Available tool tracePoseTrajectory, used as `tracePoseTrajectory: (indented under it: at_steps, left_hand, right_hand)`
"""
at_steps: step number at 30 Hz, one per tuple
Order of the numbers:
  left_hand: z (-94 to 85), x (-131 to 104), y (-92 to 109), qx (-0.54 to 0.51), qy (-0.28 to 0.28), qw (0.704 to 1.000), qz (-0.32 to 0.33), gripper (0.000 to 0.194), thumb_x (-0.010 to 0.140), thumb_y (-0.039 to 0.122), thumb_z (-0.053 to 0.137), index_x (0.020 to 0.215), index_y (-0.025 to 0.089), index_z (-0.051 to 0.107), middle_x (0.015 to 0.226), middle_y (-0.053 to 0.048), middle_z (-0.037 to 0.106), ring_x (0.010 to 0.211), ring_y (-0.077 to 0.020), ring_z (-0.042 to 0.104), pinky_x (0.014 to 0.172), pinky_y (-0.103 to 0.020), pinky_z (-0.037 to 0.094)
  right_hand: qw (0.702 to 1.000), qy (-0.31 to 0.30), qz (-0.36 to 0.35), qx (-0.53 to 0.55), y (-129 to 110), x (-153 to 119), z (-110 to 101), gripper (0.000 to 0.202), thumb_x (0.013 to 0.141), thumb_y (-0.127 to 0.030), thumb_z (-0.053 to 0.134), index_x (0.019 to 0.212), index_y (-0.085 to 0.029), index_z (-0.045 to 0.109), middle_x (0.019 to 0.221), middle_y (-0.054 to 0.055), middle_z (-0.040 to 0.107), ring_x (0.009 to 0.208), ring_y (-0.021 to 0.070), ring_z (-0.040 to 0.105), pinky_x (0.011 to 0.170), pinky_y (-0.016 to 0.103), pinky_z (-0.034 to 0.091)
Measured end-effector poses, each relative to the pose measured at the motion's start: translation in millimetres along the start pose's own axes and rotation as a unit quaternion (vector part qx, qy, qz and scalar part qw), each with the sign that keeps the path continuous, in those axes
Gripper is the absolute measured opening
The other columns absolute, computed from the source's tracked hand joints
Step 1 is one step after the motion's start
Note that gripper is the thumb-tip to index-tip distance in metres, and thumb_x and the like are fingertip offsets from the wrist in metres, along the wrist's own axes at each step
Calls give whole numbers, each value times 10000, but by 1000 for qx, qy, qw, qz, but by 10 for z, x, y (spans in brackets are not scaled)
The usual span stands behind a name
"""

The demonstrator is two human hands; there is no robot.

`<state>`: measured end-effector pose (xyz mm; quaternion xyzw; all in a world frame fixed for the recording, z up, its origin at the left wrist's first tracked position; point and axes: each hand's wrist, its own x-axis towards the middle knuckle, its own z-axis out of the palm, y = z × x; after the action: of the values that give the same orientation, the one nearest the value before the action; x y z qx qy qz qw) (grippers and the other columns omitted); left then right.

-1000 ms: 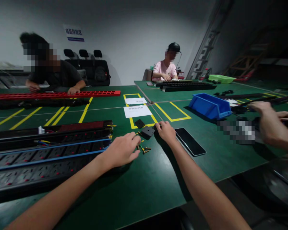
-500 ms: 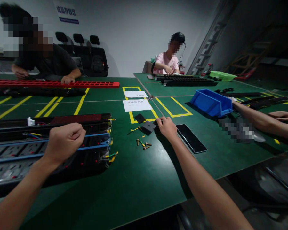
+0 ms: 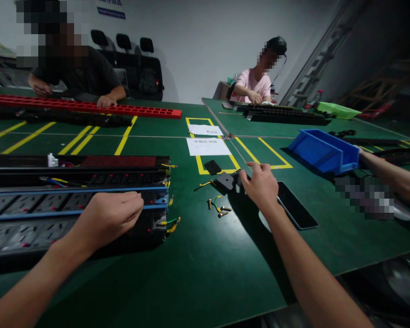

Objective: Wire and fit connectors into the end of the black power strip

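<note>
My left hand is closed above the black socket strips with blue edges; anything inside its fingers is hidden. My right hand reaches over the table with its fingers apart, beside a small black block. A dark piece shows near its fingertips, and I cannot tell whether they touch it. A flat black plate lies just behind the block. Several brass screws and short yellow-green wires lie in front. To the right of my right hand is a phone.
A blue bin stands at the right, near another person's arm. White paper labels lie at the centre. Across the green table, two people work beside a red rail and black strips.
The view has shifted, so most things sit further right or lower. My right hand has lifted and its fingers have spread. My left hand has turned, still closed above the strips.
</note>
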<state>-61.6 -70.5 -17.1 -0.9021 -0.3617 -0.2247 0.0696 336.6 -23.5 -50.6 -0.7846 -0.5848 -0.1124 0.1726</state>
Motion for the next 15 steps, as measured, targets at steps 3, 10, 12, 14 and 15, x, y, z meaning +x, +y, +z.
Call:
tracePoseTrajectory:
  at_steps: [3, 10, 12, 14, 15]
  left_hand:
    - [13, 13, 109, 34, -22, 997, 65, 321, 950, 145, 427, 700, 209, 618, 657, -8, 612, 587, -135, 539, 541, -272, 399]
    - [-37, 35, 159, 59, 14, 992, 109, 319, 960, 125, 437, 710, 208, 617, 638, -1, 607, 556, -134, 530, 516, -281, 393]
    - [-41, 37, 158, 46, 14, 993, 107, 310, 949, 121, 448, 711, 208, 626, 642, -8, 617, 562, -141, 550, 520, -284, 410]
    - [-38, 42, 165, 42, 10, 993, 108, 313, 949, 122, 447, 708, 209, 627, 627, -8, 611, 550, -142, 549, 517, -284, 414]
    - [-36, 45, 171, 44, 7, 993, 109, 316, 952, 124, 444, 709, 210, 627, 622, -7, 609, 544, -141, 547, 517, -283, 416]
  right_hand:
    - [999, -36, 9, 0, 49, 21, 23, 433, 973, -442, 463, 1316, -216, 603, 1218, 166, 598, 1027, 314, 606, 784, 378, 454]
    - [997, 27, -16, 67, 42, 9, 13, 389, 967, -394, 462, 1256, -199, 635, 1173, 151, 611, 1030, 301, 603, 833, 387, 456]
    - [993, 43, -30, 106, 1, -13, -9, 368, 964, -387, 464, 1221, -196, 645, 1159, 144, 611, 988, 283, 609, 844, 378, 460]
    - [987, 52, -50, 146, -50, -43, -31, 350, 960, -380, 472, 1192, -190, 653, 1127, 137, 612, 935, 262, 615, 848, 368, 468]
    - [982, 55, -63, 167, -79, -61, -40, 342, 958, -374, 476, 1180, -187, 656, 1108, 133, 613, 913, 252, 618, 850, 364, 473]
